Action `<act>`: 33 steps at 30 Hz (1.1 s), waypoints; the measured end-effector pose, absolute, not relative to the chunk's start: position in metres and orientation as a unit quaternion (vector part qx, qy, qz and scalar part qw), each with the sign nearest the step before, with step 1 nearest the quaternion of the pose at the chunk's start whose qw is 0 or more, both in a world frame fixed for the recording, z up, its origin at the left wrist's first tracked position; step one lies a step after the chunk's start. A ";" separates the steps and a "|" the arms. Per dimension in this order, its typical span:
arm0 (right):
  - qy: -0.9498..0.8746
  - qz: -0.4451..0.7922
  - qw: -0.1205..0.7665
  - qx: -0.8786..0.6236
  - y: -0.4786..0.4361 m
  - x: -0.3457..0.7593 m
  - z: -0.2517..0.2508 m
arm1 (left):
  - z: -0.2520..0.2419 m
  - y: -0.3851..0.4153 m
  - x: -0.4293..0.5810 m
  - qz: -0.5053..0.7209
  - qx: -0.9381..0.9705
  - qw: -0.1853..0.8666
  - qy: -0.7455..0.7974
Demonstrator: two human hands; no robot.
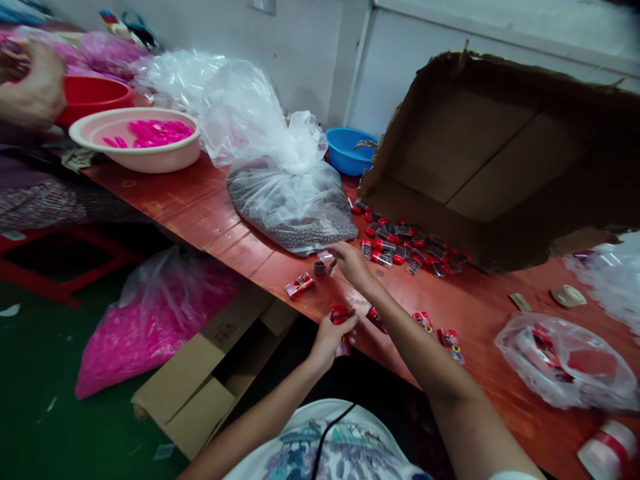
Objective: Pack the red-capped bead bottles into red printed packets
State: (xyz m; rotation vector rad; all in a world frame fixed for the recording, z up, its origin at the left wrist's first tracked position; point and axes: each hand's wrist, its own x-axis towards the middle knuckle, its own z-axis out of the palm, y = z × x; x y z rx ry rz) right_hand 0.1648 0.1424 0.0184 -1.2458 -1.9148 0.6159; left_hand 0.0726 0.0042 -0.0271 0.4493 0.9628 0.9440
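Note:
My left hand [327, 339] is closed around a small red printed packet [341, 315] at the table's near edge. Farther forward, my right hand [353, 265] pinches a small clear plastic piece [326, 255]; its exact form is blurred. Just below those fingertips stands a small clear container [319, 267] with dark contents. Another red printed packet [300, 285] lies to the left of my hands. Behind them rests a large clear bag [295, 207] of small dark beads. Beyond my right hand are many small red-capped clear containers [405, 243] in a loose pile.
A torn cardboard box [480, 153] leans over the pile. Behind are a blue basin [350, 150] and a white basin [145, 160] of pink pieces. At right lies an open plastic bag [525, 373] with red packets. A co-worker's hand [37, 90] is at far left.

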 end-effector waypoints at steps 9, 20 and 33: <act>-0.594 0.363 0.395 -0.599 0.012 0.198 0.012 | 0.002 0.033 0.070 0.562 0.055 0.741 0.364; -0.389 0.449 0.558 -0.579 -0.030 0.211 -0.014 | 0.003 0.014 0.123 0.524 0.156 0.776 0.314; -0.688 0.191 0.302 -0.632 0.010 0.253 0.006 | 0.000 0.027 0.113 0.489 0.164 0.758 0.399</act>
